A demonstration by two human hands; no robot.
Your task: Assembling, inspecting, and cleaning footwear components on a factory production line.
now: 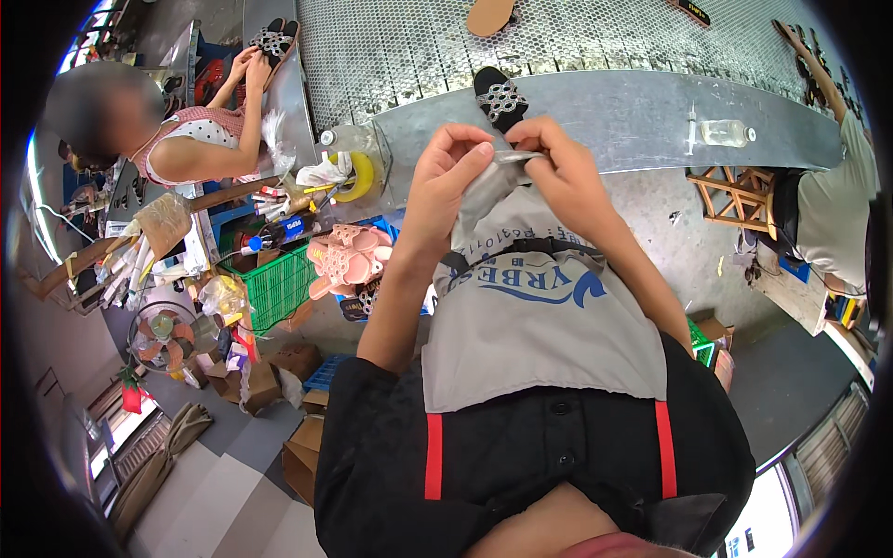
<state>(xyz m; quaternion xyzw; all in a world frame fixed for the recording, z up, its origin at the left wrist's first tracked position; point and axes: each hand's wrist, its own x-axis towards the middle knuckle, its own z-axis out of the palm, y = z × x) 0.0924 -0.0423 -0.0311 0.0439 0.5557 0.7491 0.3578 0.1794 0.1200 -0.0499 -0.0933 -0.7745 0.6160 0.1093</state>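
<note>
Two hands pinch a grey fold beside the bench's near edge

The left hand (443, 182) and the right hand (569, 179) meet in front of the body, each with thumb and fingers closed narrowly on a crinkled grey fold (493, 184); whether this belongs to the grey apron (558, 349) beneath it or is a separate piece, I cannot tell. The fold sits just off the near edge of the metal bench (614, 121), between the two hands; a black sandal (500, 100) with a silvery, ring-patterned strap lies at that edge, its toe pointing toward the far edge, its other end coming down close to the fingertips; whether they touch it is hidden.

Toward the bench's right end are a clear bottle (723, 133) and, just beside it, a slim syringe-like tube (691, 130); by its left end is a yellow roll of tape (355, 177); beyond the far edge a tan insole (490, 17) lies on a wire-mesh surface (595, 33); at the left, well apart, a co-worker (206, 139) handles another sandal (273, 40).
</note>
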